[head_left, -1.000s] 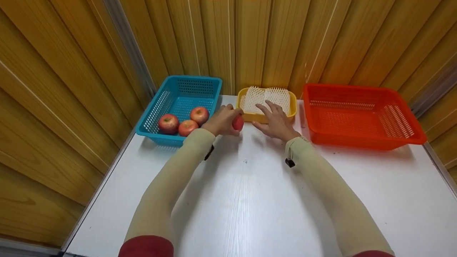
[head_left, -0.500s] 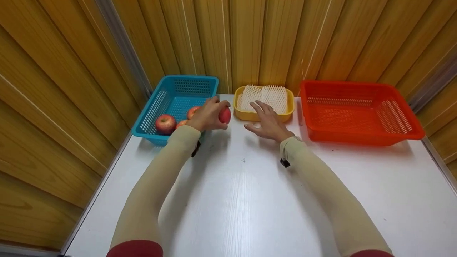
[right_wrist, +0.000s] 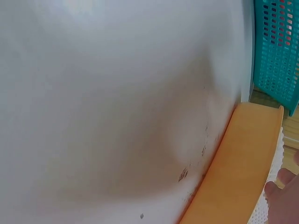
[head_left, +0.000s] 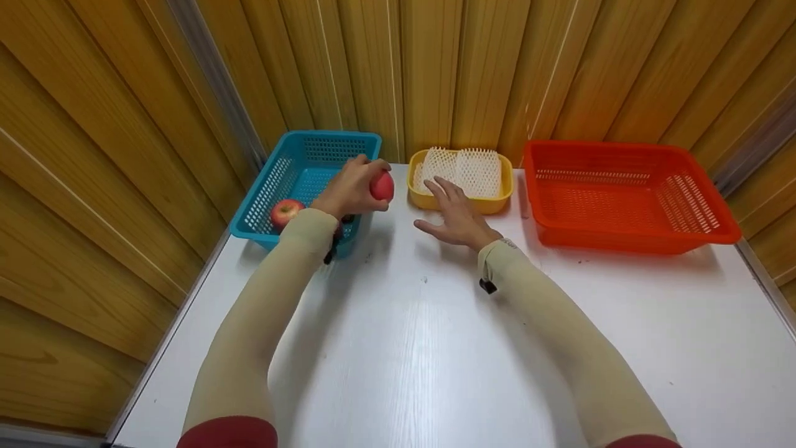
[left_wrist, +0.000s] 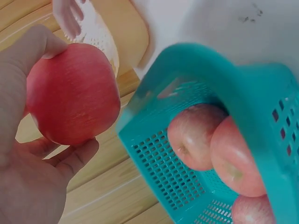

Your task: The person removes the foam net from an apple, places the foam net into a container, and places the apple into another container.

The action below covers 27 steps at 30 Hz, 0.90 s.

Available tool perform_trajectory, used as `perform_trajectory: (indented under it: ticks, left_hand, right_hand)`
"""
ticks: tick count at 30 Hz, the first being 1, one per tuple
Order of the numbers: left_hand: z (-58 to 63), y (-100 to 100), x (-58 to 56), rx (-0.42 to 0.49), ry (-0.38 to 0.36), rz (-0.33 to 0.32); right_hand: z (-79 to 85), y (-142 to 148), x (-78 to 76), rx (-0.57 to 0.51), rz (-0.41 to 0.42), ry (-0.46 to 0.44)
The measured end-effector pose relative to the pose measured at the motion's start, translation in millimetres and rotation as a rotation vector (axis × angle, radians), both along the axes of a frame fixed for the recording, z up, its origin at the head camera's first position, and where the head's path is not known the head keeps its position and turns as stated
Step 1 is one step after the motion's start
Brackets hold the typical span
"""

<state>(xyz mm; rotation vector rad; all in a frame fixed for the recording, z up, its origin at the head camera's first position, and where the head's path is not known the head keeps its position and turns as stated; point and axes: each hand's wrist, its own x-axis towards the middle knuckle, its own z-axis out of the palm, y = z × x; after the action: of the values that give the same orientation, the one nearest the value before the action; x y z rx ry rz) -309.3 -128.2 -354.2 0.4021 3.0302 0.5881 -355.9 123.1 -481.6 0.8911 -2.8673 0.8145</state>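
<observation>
My left hand point(head_left: 351, 190) grips a red apple point(left_wrist: 74, 95) between thumb and fingers, held above the right rim of the blue basket point(head_left: 249, 218). Inside that basket lie three more apples; one apple point(head_left: 286, 213) shows in the head view, while my hand and forearm cover most of the others. The left wrist view shows them all, among them a paler apple point(left_wrist: 194, 135). My right hand point(head_left: 457, 218) hovers with fingers spread just in front of the yellow basket point(head_left: 429, 200), holding nothing. White foam net sleeves point(head_left: 479, 174) lie in the yellow basket.
A large red-orange basket point(head_left: 622, 239) stands at the right on the white table point(head_left: 423, 348). Wooden panel walls point(head_left: 429, 74) rise behind the baskets and along the left side.
My left hand has moved left with the apple, from in front of the yellow basket to the blue basket's edge. My right hand has shifted slightly left, fingers still spread.
</observation>
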Motion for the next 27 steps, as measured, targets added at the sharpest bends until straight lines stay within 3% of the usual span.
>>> perform_trajectory:
  ticks: [12, 27]
  left_hand:
    - [10.2, -21, -1.5, -0.013, 0.025, 0.025]
    - [14.3, -42, -6.3, -0.05, 0.014, 0.06]
  right_hand:
    - [3.3, -17, 8.9, 0.015, 0.019, -0.057]
    - [6.1, -40, 18.4, -0.031, 0.083, -0.034]
